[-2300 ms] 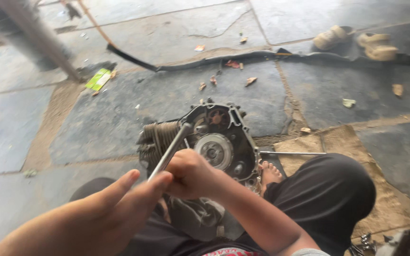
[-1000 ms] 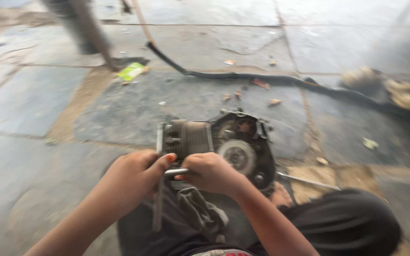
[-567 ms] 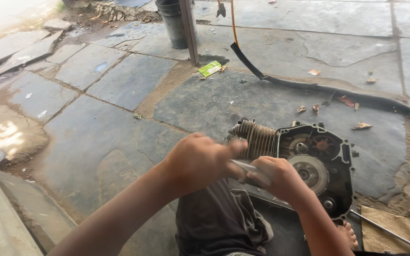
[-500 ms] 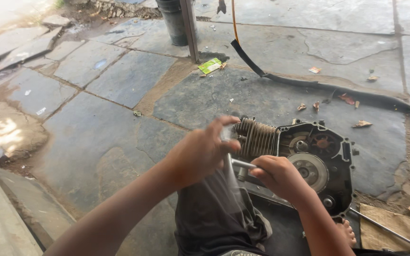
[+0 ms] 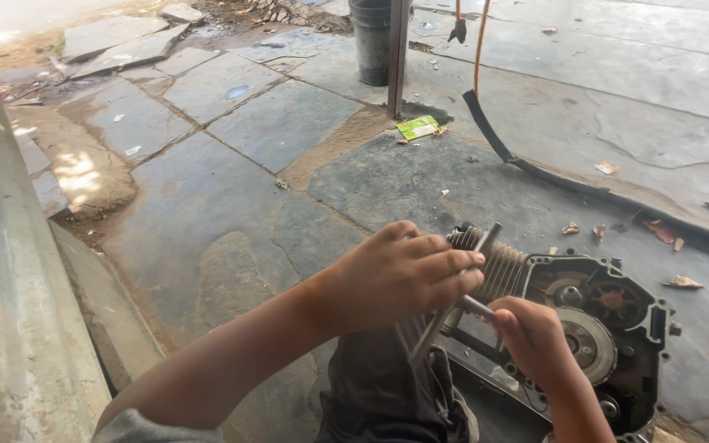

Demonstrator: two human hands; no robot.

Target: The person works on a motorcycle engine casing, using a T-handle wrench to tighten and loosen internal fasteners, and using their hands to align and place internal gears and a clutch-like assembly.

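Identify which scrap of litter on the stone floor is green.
The flat green wrapper lying by the foot of the metal post. The other scraps, near the black hose, are brown dry leaves or reddish bits.

The floor is rough grey stone slabs with sandy joints. A motorcycle engine sits on it, clutch side up, cooling fins to the left. Further off lie a green wrapper, a black rubber strip curving across the slabs, scattered dry leaves, and a dark bucket beside a metal post.
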